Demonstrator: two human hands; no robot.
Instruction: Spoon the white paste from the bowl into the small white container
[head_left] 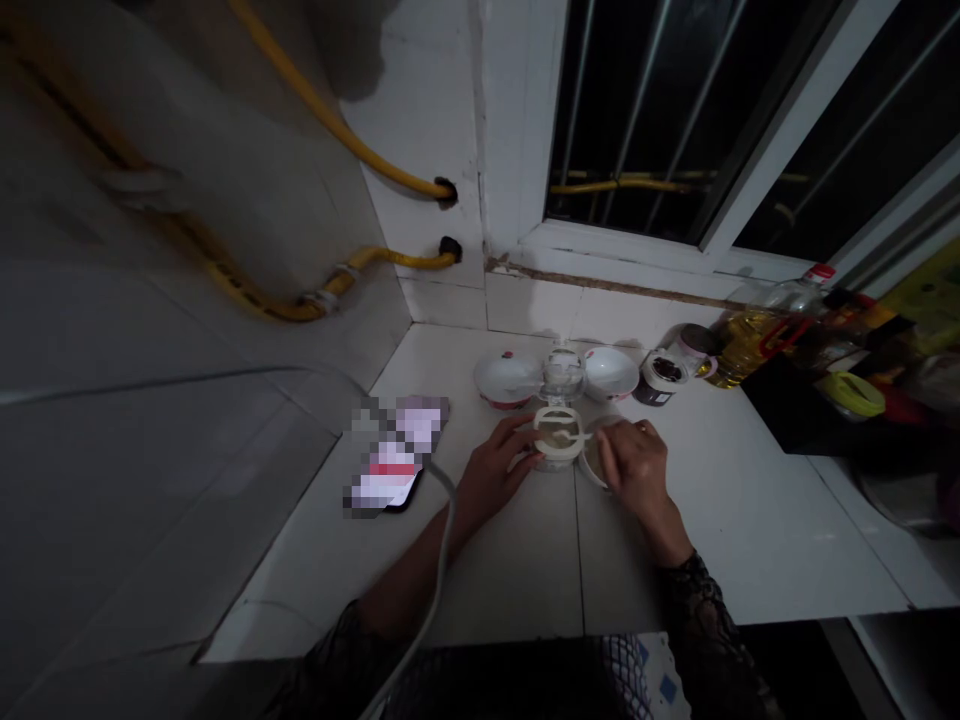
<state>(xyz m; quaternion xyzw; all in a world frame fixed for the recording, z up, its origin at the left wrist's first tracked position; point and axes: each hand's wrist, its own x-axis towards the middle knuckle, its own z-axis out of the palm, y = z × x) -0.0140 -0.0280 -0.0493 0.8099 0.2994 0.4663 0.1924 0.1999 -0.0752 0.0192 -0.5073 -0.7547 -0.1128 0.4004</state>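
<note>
A small clear jar with a white rim (pixel 557 463) stands on the counter in front of me. My left hand (pixel 496 465) steadies it from the left, with fingers and thumb against its side. In my right hand (pixel 636 460) is the handle of a small white spoon (pixel 574 437), whose tip reaches into the jar's mouth. Partly hidden below that hand lies a round piece with a pale rim (pixel 591 465), perhaps the lid. Just behind the jar is another clear container (pixel 562 372), between two white bowls, the left bowl (pixel 508 380) and the right bowl (pixel 611 374).
A phone with a lit screen (pixel 405 455) lies to the left, and a grey cable (pixel 450 520) hangs across the view. Dark-filled jars (pixel 660 378) and an oil bottle (pixel 742 345) stand right, beside a black box (pixel 787 405). Yellow pipes (pixel 390 258) run along the wall.
</note>
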